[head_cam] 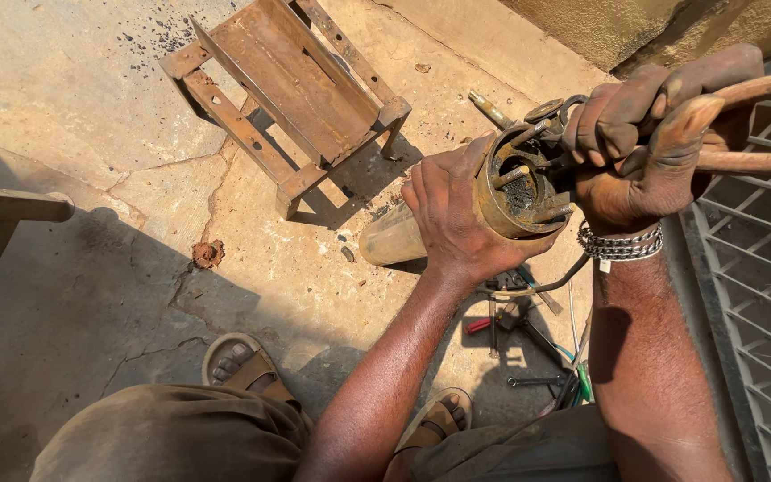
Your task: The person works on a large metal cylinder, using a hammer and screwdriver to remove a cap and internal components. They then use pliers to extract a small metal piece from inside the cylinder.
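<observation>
Sitting on the floor with the whole mess in front of me. Going left to right: at about 9 o'clock a bit of wooden furniture pokes into view, and at 11 o'clock a rusty metal stand sits on the concrete, well apart from my hands. There's a small rusty lump on the floor near the middle-left too.

My left hand is wrapped tight around the cylinder, a dirty, rust-coloured pump-like body held tilted, open end up and towards 2 o'clock. The grip is fully closed on it, fingers curled over the rim.

Inside the open end you can see black grime, studs and fittings sticking out, so the top looks exposed already, but the guts appear to still be in there. I'd call it partway in, nowhere near stripped.

My right hand is at 2 o'clock, closed around the copper pipes right where they meet the top of the cylinder. Can't tell if those are loose or still fixed; my fingers cover the joint.

Down at 5 o'clock, between my legs, tools lie on the floor: a red-handled one, a spanner, some wire. A metal grate runs along the right side.
</observation>
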